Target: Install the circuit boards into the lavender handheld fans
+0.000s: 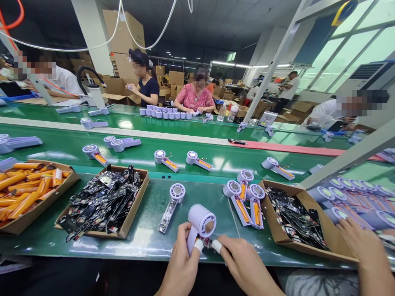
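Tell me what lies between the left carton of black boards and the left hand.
In the head view, one purple fan with a circuit board in its handle lies on the green bench between that carton and the left hand.

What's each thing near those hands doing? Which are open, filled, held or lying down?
Held purple unit: round end up
Left hand: closed around that unit
Right hand: fingers bent, at that unit's lower end
Lone purple unit: lying down, circuit board showing
Three clustered units: lying down, orange cylinders showing
Left box: open, filled with orange cylinders
Middle box: open, filled with circuit boards
Right box: open, circuit boards inside
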`<state>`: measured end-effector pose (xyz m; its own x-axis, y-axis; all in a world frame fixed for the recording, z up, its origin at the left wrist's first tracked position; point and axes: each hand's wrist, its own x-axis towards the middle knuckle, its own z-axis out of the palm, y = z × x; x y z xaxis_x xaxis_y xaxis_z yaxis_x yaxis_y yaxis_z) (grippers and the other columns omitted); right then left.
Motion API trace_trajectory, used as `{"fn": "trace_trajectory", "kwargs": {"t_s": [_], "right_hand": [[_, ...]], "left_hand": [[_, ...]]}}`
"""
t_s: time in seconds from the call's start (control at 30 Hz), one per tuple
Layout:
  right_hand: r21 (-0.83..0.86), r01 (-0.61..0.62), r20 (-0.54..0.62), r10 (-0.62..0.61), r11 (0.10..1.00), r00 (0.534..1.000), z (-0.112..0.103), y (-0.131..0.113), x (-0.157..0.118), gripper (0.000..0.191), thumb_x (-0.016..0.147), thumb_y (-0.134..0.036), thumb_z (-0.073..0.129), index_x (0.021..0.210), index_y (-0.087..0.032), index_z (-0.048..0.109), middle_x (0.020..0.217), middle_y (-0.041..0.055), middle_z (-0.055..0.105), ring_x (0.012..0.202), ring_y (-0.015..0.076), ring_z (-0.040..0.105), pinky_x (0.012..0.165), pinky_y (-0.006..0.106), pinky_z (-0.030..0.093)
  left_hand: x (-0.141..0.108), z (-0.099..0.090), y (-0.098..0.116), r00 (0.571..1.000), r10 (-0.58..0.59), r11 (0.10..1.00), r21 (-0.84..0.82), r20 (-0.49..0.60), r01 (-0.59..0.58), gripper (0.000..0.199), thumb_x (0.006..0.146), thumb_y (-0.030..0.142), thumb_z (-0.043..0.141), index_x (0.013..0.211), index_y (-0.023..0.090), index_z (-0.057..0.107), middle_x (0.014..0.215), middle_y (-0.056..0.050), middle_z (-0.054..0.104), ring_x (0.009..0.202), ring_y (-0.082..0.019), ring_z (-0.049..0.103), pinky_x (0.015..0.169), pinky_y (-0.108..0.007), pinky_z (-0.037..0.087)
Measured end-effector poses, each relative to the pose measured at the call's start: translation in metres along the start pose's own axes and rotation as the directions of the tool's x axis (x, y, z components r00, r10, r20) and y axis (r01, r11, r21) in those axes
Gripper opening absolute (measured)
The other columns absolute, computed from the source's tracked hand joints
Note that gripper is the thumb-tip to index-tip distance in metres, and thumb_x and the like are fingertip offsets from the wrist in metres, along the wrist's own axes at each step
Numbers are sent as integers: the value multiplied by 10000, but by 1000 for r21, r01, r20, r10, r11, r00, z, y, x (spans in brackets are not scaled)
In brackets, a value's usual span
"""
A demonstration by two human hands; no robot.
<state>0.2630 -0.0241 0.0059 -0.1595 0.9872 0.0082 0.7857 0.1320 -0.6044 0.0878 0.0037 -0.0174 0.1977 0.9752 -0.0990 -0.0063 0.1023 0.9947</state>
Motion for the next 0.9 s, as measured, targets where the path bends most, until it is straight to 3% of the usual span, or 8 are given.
{"fn": "trace_trajectory", "kwargs": {"t_s": [0.1, 0.17, 0.27, 0.37, 0.47, 0.63, 0.77, 0.9], "right_hand": [[19, 66, 220, -69, 998, 973, -9, -15, 1, 158, 890, -353, 560, 838, -254, 672, 785, 4, 700, 700, 179, 599, 624, 234, 373], [99, 64, 289, -90, 993, 953, -9, -22, 3, 161, 858, -337, 602, 751, -229, 657, 749, -2, 679, 677, 164, 564, 634, 237, 356], [323, -115, 300, 14, 939, 954, 3, -22, 6, 378, 908, -421, 518, 610, -192, 565, 595, -14, 554, 598, 135, 491, 591, 232, 339], [591, -345, 356, 148, 729, 923, 25, -14, 4, 500, 876, -624, 462, 628, -193, 516, 518, -46, 428, 478, 102, 397, 484, 214, 303], [744, -382, 322, 207, 548, 924, 48, -8, -1, 568, 821, -723, 466, 615, -194, 473, 543, -54, 409, 449, 76, 344, 448, 205, 281], [873, -360, 254, 324, 328, 911, 69, -10, -7, 599, 750, -775, 529, 614, -199, 440, 553, -59, 406, 456, 67, 330, 420, 196, 248], [899, -348, 240, 366, 265, 899, 70, -14, -6, 614, 715, -786, 561, 604, -196, 433, 541, -66, 397, 446, 57, 332, 424, 192, 242], [896, -355, 239, 384, 267, 892, 65, -15, -3, 582, 725, -759, 582, 649, -195, 463, 505, -91, 349, 410, 45, 282, 402, 181, 199]], "left_hand": [[1, -3, 2, 999, -38, 999, -18, 35, 39, 219, 871, 277, 488, 1085, 230, 488, 997, -42, 624, 894, -203, 562, 825, -308, 403], [3, -4, -1, 996, -63, 996, -65, 55, 67, 192, 865, 288, 502, 1050, 237, 497, 944, -19, 617, 840, -188, 545, 788, -292, 396], [7, -6, -11, 990, -119, 960, -245, 77, 135, 208, 845, 388, 557, 980, 233, 527, 854, 1, 606, 801, -184, 543, 755, -281, 398], [10, -8, -21, 972, -206, 886, -401, 111, 234, 301, 792, 472, 630, 939, 225, 539, 780, 14, 595, 713, -172, 554, 684, -276, 417], [9, -9, -21, 966, -187, 855, -454, 179, 250, 346, 754, 461, 677, 960, 222, 535, 788, 11, 606, 663, -161, 561, 638, -275, 423], [1, -4, -6, 976, -47, 929, -349, 212, 121, 369, 811, 352, 675, 1119, 232, 511, 1025, -41, 643, 844, -182, 577, 801, -303, 412], [-3, 3, -2, 985, -77, 945, -303, 154, 121, 370, 855, 398, 624, 1155, 219, 500, 1093, -79, 644, 983, -230, 583, 890, -337, 401], [-5, 6, -6, 996, -84, 975, -207, 8, 84, 405, 859, 464, 601, 1164, 208, 529, 1112, -87, 643, 1008, -234, 575, 911, -315, 395]]}}
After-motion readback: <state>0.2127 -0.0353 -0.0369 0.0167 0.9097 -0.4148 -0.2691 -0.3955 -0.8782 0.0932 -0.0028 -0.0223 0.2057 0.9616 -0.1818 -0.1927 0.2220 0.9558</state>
